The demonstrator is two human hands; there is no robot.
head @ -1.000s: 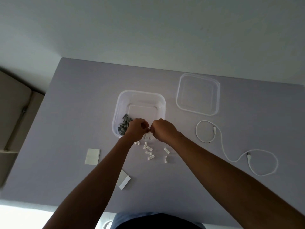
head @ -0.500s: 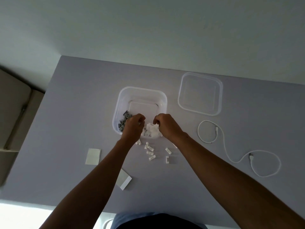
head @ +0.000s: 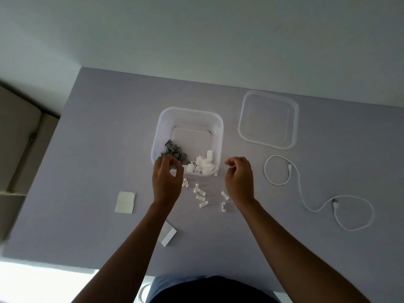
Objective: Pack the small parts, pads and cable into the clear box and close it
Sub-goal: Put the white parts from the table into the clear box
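Note:
The clear box [head: 188, 115] stands open mid-table with grey clips [head: 172, 150] and white clips [head: 204, 164] piled at its near side. Its clear lid [head: 268, 120] lies to the right. Several white clips [head: 200, 196] lie loose on the table just in front of the box. My left hand [head: 165, 179] hovers at the box's near left corner, fingers curled and empty. My right hand [head: 240, 174] is beside the box's right corner, fingers apart and empty. The white cable [head: 306, 193] lies looped at the right. Two white pads [head: 125, 202] [head: 168, 236] lie at the near left.
The grey table [head: 105, 127] ends at a white wall behind. A beige piece of furniture [head: 19, 138] stands off the left edge. My dark clothing [head: 207, 289] is at the near edge.
Both hands held a bunch of white clips over the box, dropped them inside, then drew apart; the right hand moved out to the right of the box.

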